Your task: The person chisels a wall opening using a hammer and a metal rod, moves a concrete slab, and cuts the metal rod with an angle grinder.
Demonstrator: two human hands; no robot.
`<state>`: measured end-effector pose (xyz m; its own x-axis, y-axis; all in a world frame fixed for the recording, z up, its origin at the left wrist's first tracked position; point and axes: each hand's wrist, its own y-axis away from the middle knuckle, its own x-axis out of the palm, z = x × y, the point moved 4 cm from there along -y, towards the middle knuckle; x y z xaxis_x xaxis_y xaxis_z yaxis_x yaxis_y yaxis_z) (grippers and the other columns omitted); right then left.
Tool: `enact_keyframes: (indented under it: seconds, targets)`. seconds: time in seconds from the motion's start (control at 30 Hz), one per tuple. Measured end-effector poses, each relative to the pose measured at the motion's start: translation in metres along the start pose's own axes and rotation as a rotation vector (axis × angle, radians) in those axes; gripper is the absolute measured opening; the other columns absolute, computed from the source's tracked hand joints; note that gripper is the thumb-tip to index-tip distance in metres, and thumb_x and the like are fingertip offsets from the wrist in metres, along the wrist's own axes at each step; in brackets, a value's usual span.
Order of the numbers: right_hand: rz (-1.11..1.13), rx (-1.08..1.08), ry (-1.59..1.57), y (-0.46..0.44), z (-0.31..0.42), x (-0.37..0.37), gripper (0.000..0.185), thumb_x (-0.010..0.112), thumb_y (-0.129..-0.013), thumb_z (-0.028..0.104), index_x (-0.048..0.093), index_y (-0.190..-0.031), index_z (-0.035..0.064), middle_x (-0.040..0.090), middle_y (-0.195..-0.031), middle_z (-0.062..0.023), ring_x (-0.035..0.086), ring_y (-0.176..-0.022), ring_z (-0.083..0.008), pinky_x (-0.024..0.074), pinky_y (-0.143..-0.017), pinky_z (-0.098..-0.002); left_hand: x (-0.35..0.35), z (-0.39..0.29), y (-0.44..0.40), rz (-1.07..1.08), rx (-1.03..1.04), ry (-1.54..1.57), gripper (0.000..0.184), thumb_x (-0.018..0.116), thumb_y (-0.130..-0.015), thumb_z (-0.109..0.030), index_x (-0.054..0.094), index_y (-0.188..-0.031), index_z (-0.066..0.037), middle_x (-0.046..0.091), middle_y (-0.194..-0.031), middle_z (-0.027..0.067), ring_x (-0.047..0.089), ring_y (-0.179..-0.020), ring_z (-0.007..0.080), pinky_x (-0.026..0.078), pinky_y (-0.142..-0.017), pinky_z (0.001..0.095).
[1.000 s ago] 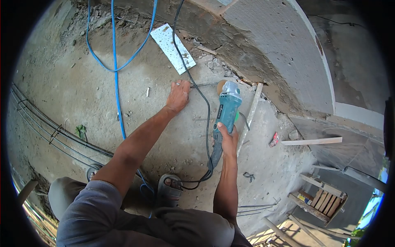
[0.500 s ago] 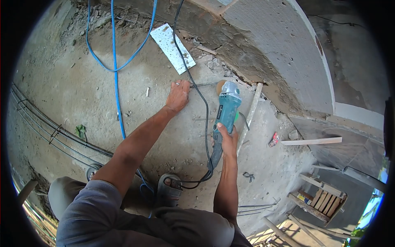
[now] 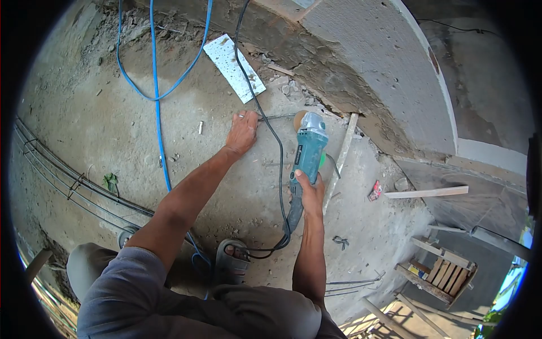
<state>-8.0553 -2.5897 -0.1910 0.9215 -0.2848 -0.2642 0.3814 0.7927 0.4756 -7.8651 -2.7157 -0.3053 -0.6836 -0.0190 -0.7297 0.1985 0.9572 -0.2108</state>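
Note:
My right hand is wrapped round the rear body of a teal angle grinder, thumb on top. The grinder's silver head points away from me, and its brown disc meets a thin steel rod. My left hand, with a ring on one finger, is closed on the rod's left end close to the ground. The black power cord runs past the left hand and down to the grinder's tail. Where the disc touches the rod, the contact is too small to make out clearly.
Blue hose loops over the concrete at left, near a long rebar cage. A speckled white board lies by the wall. Wooden strips and a wooden crate are at right.
The view has shifted very slightly. Both hands, the grinder and the rod keep nearly the same positions relative to one another.

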Motion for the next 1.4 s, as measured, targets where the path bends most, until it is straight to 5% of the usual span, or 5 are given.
enact_keyframes:
  seconds: [0.83, 0.9, 1.07, 1.17, 1.4]
  targets:
    - [-0.248, -0.286, -0.151, 0.026, 0.019, -0.032, 0.054, 0.076, -0.076, 0.027, 0.051, -0.114, -0.0015, 0.058, -0.099, -0.0066, 0.055, -0.087, -0.0154, 0.0445, -0.081, -0.0289, -0.006, 0.003, -0.002, -0.042, 0.087, 0.069, 0.014, 0.054, -0.084, -0.003, 0.048, -0.096, -0.001, 0.053, -0.093, 0.0160, 0.050, -0.092, 0.0348, 0.034, -0.079, 0.0466]
    - [-0.289, -0.361, -0.139, 0.027, 0.014, -0.046, 0.052, 0.075, -0.078, 0.026, 0.049, -0.114, -0.0008, 0.058, -0.091, -0.0068, 0.056, -0.072, -0.0152, 0.0468, -0.065, -0.0291, -0.011, 0.006, -0.007, 0.227, 0.037, -0.044, 0.019, 0.053, -0.081, 0.000, 0.048, -0.100, 0.000, 0.056, -0.094, 0.0171, 0.053, -0.094, 0.0350, 0.037, -0.081, 0.0470]
    - [-0.326, -0.495, -0.135, 0.052, 0.051, -0.068, 0.051, 0.073, -0.078, 0.023, 0.047, -0.116, 0.0002, 0.057, -0.082, -0.0072, 0.056, -0.057, -0.0157, 0.0493, -0.050, -0.0301, -0.083, -0.006, -0.024, 0.572, 0.160, -0.310, 0.032, 0.055, -0.076, 0.001, 0.049, -0.108, 0.002, 0.061, -0.101, 0.0188, 0.060, -0.095, 0.0377, 0.046, -0.080, 0.0489]
    - [-0.350, -0.485, -0.149, 0.078, 0.094, -0.068, 0.059, 0.079, -0.073, 0.031, 0.050, -0.115, -0.0004, 0.058, -0.099, -0.0055, 0.055, -0.089, -0.0138, 0.0437, -0.082, -0.0280, -0.159, -0.010, -0.046, 0.811, 0.264, -0.415, 0.031, 0.057, -0.077, -0.003, 0.051, -0.106, 0.001, 0.063, -0.099, 0.0196, 0.063, -0.090, 0.0393, 0.050, -0.072, 0.0487]
    - [-0.369, -0.553, -0.079, 0.120, 0.207, -0.055, 0.055, 0.078, -0.075, 0.028, 0.051, -0.113, -0.0006, 0.060, -0.096, -0.0054, 0.057, -0.085, -0.0142, 0.0458, -0.080, -0.0286, -0.349, -0.068, -0.123, 0.391, 0.147, 0.168, 0.019, 0.058, -0.086, -0.014, 0.054, -0.096, 0.002, 0.062, -0.087, 0.0238, 0.061, -0.087, 0.0400, 0.046, -0.076, 0.0482]
